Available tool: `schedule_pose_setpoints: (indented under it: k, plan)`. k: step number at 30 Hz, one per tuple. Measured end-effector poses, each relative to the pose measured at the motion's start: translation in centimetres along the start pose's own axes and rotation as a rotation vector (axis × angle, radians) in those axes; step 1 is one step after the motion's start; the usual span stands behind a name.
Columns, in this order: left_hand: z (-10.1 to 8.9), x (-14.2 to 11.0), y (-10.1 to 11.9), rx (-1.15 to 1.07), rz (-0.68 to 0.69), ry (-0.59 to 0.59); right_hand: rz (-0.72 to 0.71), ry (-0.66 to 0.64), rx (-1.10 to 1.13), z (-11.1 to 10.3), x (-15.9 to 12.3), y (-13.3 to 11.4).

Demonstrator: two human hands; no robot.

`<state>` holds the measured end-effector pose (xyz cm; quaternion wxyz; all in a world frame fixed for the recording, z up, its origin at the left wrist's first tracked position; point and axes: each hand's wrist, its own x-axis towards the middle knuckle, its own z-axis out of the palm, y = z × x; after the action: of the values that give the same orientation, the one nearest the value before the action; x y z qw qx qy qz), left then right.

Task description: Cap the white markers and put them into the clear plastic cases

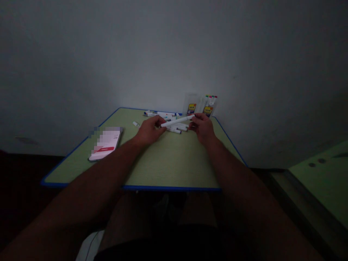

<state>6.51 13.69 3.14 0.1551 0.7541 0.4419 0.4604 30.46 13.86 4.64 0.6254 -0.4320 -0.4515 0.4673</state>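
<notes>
A white marker (178, 120) is held slightly above the table, tilted with its right end higher. My left hand (150, 130) is closed at its lower end, thumb and fingers around the tip. At the upper end, my right hand (203, 127) pinches it between thumb and fingers. Beneath and behind it, several white markers (174, 129) lie in a loose pile, partly hidden by the held one and by my hands. A short white piece (136, 124), perhaps a marker end, shows just left of my left hand.
The light green table (174, 163) has a blue edge and stands against a grey wall. Near the wall are a clear pouch with a yellow label (191, 107) and another pouch holding several colour-tipped markers (208, 109). A phone-like flat object (107, 145) lies at left.
</notes>
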Motion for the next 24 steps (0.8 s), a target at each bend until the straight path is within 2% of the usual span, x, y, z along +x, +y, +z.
schedule_pose_setpoints:
  k: [4, 7, 15, 19, 24]
  plan:
    - [0.2, 0.0, -0.1, -0.066, -0.004, 0.016, 0.131, 0.105, -0.021, -0.4, 0.5, 0.0]
    - [0.3, 0.0, 0.1, -0.086, 0.016, 0.026, 0.234, 0.131, -0.073, -0.6, 0.7, 0.1]
    - [0.0, 0.1, 0.3, -0.028, 0.068, 0.028, 0.275, 0.182, 0.054, -0.5, 0.7, -0.3]
    - [0.3, 0.1, -0.6, 0.047, 0.052, -0.038, 0.268, 0.19, 0.074, -0.7, 0.8, -0.4]
    - [0.6, 0.0, -2.0, 0.247, 0.076, -0.191, 0.266, 0.202, 0.114, -1.0, 1.0, -0.5]
